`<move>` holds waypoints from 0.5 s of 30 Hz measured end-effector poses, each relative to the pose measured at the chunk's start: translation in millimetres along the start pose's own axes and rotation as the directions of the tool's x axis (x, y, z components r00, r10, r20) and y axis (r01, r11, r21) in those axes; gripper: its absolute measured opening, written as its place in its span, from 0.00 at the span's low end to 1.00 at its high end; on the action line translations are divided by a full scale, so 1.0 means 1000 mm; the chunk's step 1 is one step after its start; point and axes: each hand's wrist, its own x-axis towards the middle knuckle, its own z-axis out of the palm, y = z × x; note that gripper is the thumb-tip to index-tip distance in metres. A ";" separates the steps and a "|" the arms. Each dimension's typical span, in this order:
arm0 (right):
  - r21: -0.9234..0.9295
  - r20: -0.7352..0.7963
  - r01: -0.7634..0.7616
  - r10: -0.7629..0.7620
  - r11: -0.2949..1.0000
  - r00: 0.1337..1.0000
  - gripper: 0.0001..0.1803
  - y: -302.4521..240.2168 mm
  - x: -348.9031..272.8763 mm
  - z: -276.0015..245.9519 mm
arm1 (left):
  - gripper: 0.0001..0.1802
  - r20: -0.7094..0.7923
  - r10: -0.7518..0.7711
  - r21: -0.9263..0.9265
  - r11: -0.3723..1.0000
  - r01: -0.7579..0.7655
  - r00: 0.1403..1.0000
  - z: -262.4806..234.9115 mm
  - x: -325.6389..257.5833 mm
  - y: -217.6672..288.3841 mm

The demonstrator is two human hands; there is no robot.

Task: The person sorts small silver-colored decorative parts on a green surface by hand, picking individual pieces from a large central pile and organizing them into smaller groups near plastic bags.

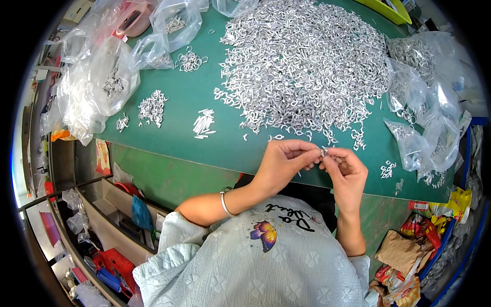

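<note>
Nearest the camera, a pale blue textured shirt [245, 271] with a butterfly print fills the lower middle of the view. From it, two bare forearms rise toward the near edge of the green table [204, 92]; the left wrist carries a thin silver bangle [224, 203]. The left hand [283, 162] and the right hand [347, 169] meet just above the table's near edge, fingertips touching. Both sets of fingers are pinched together on one small metal piece [324, 152], which is held between the two hands; its exact shape is too small to tell.

On the table just right of the right hand lies a tiny cluster of metal rings [387, 169]. Farther in and to the left lie a small bundle of straight metal pins [204, 124], then a small heap of bent parts [153, 107] and a still smaller one [122, 123] beside it. The far middle of the table carries a large heap of silvery hooked parts [304, 61], its near fringe lying just beyond the hands. Clear plastic bags [97, 87] holding more parts sit at the far left, and further clear bags [427, 107] crowd the right edge. A yellow-green tray [391, 11] shows at the far right corner. Below the table at near right lie crumpled snack wrappers [409, 250].
</note>
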 end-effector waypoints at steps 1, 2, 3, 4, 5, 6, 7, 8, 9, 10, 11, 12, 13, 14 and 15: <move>-0.037 -0.023 0.018 -0.018 0.999 1.000 0.09 0.000 0.000 0.002 | 0.08 -0.006 0.016 0.028 0.999 -0.016 1.000 0.001 0.000 -0.001; -0.134 -0.002 0.084 -0.085 0.988 0.996 0.10 -0.002 0.002 0.002 | 0.09 -0.011 0.032 0.056 0.998 -0.032 0.999 0.002 0.000 -0.001; -0.227 0.027 0.149 -0.146 0.962 0.989 0.10 -0.007 0.005 0.001 | 0.09 -0.004 0.008 0.072 0.997 -0.007 1.000 0.002 0.000 0.000; -0.316 0.062 0.214 -0.205 0.924 0.977 0.10 -0.010 0.007 0.001 | 0.09 0.004 -0.018 0.089 0.996 0.017 1.000 0.002 0.000 0.002; -0.298 0.055 0.204 -0.197 0.932 0.979 0.10 -0.009 0.007 0.000 | 0.10 0.011 -0.043 0.105 0.994 0.041 0.999 0.002 0.000 0.003; -0.281 0.047 0.195 -0.190 0.940 0.981 0.10 -0.010 0.006 -0.001 | 0.10 0.022 -0.024 0.066 0.998 0.023 0.999 0.002 0.001 0.002; -0.263 0.040 0.187 -0.182 0.947 0.982 0.10 -0.010 0.007 -0.001 | 0.11 0.033 -0.005 0.026 1.000 0.004 0.999 0.003 0.001 -0.001; -0.232 0.026 0.167 -0.165 0.958 0.986 0.10 -0.009 0.007 0.000 | 0.11 0.042 0.015 -0.014 1.000 -0.015 0.999 0.005 0.001 -0.003; -0.202 0.010 0.147 -0.148 0.968 0.989 0.10 -0.009 0.008 0.001 | 0.11 0.037 0.032 -0.049 0.998 -0.030 0.999 0.008 0.001 -0.004; -0.171 -0.005 0.127 -0.130 0.977 0.992 0.10 -0.008 0.009 0.001 | 0.12 0.030 0.049 -0.084 0.995 -0.046 0.998 0.011 0.001 -0.005; -0.126 -0.010 0.112 -0.115 0.986 0.993 0.10 -0.009 0.010 0.001 | 0.12 0.023 0.066 -0.118 0.991 -0.063 0.998 0.012 0.001 -0.005; -0.081 -0.014 0.096 -0.098 0.992 0.995 0.10 -0.009 0.009 0.002 | 0.12 0.022 0.095 -0.056 0.994 -0.093 0.995 0.012 0.002 -0.006; -0.035 -0.017 0.080 -0.081 0.996 0.997 0.10 -0.009 0.009 0.002 | 0.11 0.023 0.124 0.006 0.992 -0.124 0.992 0.012 0.003 -0.007; -0.031 -0.021 0.062 -0.063 0.998 0.998 0.10 -0.010 0.010 0.003 | 0.11 0.026 0.152 0.068 0.986 -0.153 0.988 0.011 0.004 -0.007; -0.028 -0.026 0.045 -0.045 0.999 0.999 0.10 -0.010 0.010 0.003 | 0.10 0.034 0.100 0.105 0.989 -0.103 0.994 0.010 0.006 -0.005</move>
